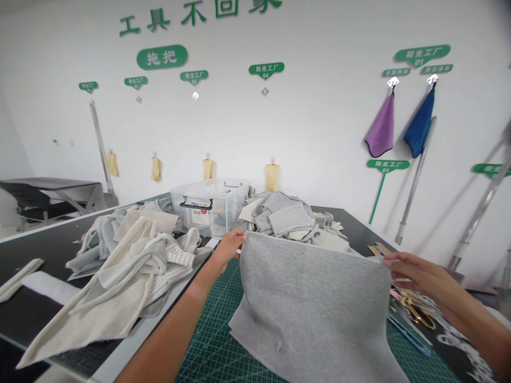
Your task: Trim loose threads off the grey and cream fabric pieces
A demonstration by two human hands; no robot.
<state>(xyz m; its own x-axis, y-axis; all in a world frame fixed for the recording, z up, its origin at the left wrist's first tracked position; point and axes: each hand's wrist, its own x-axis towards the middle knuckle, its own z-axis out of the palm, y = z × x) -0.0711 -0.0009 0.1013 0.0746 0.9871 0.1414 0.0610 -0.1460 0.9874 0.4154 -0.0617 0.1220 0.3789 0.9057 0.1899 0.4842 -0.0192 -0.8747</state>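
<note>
A piece of grey fabric (315, 303) hangs stretched between my two hands, its lower part over the green cutting mat (213, 314). My left hand (230, 247) pinches its upper left corner, and my right hand (413, 271) grips the upper right corner. The top edge runs almost straight and slopes slightly down to the right. Beside my right hand, gold-handled scissors (417, 311) and a blue tool (411, 336) lie at the mat's right side; what kind the blue one is, I cannot tell.
Grey and cream cloth pieces (136, 266) are heaped at the left. Behind the fabric stands another cloth pile (287, 213), beside a clear lidded plastic box (211, 205). White cord (465, 346) lies at the right. Yellow gloves (272, 176) and cleaning cloths (381, 125) hang on the wall.
</note>
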